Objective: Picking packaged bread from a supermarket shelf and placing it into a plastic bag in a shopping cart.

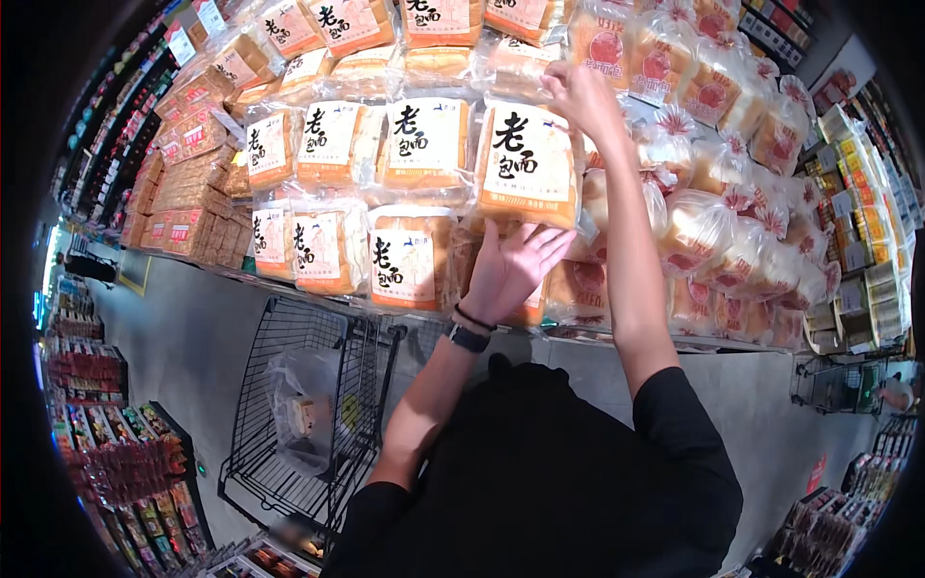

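A clear-wrapped bread loaf [527, 162] with a white and orange label stands tilted at the front of the bread display. Under its lower edge is my left hand [517, 264], palm up and fingers spread, with a dark band and a watch at the wrist. At the loaf's upper right corner my right hand [578, 94] has bent fingers at the wrapper; whether they pinch it cannot be told. More loaves with the same label, such as one wrapped loaf [423, 141], stand in rows to the left. Knotted clear bags of bread [701, 224] are piled to the right.
A wire shopping cart [246, 426] with a plastic bag [307, 412] inside stands at the lower left, close to the display. Stacked brown packages [191, 173] fill the display's left end. Shelves [860, 231] rise at the right. Another cart [838, 386] and a person are at the far right.
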`<state>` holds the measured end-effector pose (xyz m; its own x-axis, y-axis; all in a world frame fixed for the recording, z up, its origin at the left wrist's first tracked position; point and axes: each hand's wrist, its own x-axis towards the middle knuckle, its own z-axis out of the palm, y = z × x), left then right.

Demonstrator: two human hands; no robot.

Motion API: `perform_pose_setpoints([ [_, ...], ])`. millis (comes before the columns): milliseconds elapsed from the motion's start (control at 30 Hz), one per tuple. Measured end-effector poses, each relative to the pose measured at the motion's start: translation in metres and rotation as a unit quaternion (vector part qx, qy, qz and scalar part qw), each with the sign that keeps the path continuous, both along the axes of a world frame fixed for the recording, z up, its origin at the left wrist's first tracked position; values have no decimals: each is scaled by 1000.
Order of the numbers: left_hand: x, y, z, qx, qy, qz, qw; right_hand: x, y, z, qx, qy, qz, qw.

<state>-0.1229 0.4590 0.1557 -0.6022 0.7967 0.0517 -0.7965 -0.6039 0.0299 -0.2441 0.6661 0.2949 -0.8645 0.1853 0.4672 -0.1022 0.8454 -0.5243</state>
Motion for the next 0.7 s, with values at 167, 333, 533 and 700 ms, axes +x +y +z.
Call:
perform_pose_setpoints([
  [167, -29, 22, -28, -35, -78, -3, 996, -51, 21, -64, 19, -45, 39, 998],
  [333, -34, 25, -30, -68, 14, 32, 997, -45, 11, -72, 11, -6, -22, 1000],
  [533, -38, 22, -35, -101, 56, 38, 993, -10, -3, -64, 40, 144, -45, 988],
  [700, -47, 16, -48, -149, 45, 50, 987, 76, -66, -85, -47, 160, 27, 986],
])
